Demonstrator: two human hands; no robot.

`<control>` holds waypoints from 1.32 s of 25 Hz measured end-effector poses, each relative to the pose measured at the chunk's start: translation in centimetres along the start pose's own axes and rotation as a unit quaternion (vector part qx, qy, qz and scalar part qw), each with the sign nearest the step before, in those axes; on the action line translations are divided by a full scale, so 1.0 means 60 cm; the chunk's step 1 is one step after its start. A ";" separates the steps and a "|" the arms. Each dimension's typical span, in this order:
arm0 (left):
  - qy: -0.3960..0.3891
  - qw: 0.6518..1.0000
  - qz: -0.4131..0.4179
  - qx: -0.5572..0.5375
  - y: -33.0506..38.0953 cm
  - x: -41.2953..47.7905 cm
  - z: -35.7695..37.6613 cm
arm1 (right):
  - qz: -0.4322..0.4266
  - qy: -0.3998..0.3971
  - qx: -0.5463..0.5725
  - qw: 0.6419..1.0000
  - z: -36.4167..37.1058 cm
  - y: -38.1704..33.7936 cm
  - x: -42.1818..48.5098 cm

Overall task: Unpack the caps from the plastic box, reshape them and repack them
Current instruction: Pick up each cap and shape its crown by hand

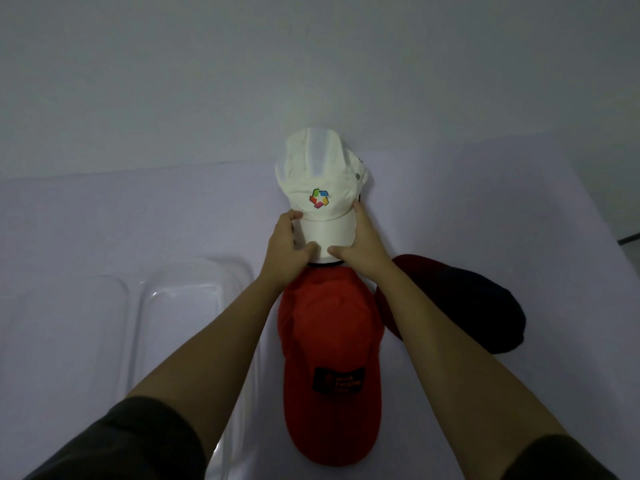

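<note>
Nearby, a red cap (329,341), dark cap (460,303) and clear plastic box (180,306) crowd the table (138,216); both hands (287,251) (363,244) clamp the white cap's (320,181) brim.

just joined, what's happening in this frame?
A person grips the brim of a white cap with the left hand and the right hand, apparently shaping it. A red cap lies nearer, a dark cap to its right. The clear plastic box sits left, seemingly empty.
</note>
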State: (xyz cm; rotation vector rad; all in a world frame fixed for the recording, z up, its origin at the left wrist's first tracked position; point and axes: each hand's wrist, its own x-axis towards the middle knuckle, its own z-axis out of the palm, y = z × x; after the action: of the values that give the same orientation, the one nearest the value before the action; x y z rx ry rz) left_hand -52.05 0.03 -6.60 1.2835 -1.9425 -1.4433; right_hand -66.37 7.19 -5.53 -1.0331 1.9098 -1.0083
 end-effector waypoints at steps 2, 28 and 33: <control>-0.001 1.000 -0.009 0.014 -0.006 0.002 0.003 | 0.006 -0.003 -0.012 1.000 0.004 0.007 0.004; -0.209 0.937 -0.020 0.279 0.149 -0.076 0.222 | 0.280 0.332 -0.121 0.893 -0.126 0.082 -0.271; -0.199 0.933 -0.128 0.272 0.131 -0.076 0.263 | 0.244 0.363 0.213 0.873 -0.114 0.115 -0.296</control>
State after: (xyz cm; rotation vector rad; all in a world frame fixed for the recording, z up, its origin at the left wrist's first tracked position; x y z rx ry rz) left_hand -65.02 12.65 -4.71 1.6254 -2.6645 -1.4181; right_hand -67.09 27.41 -4.64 0.1393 2.1887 -1.5341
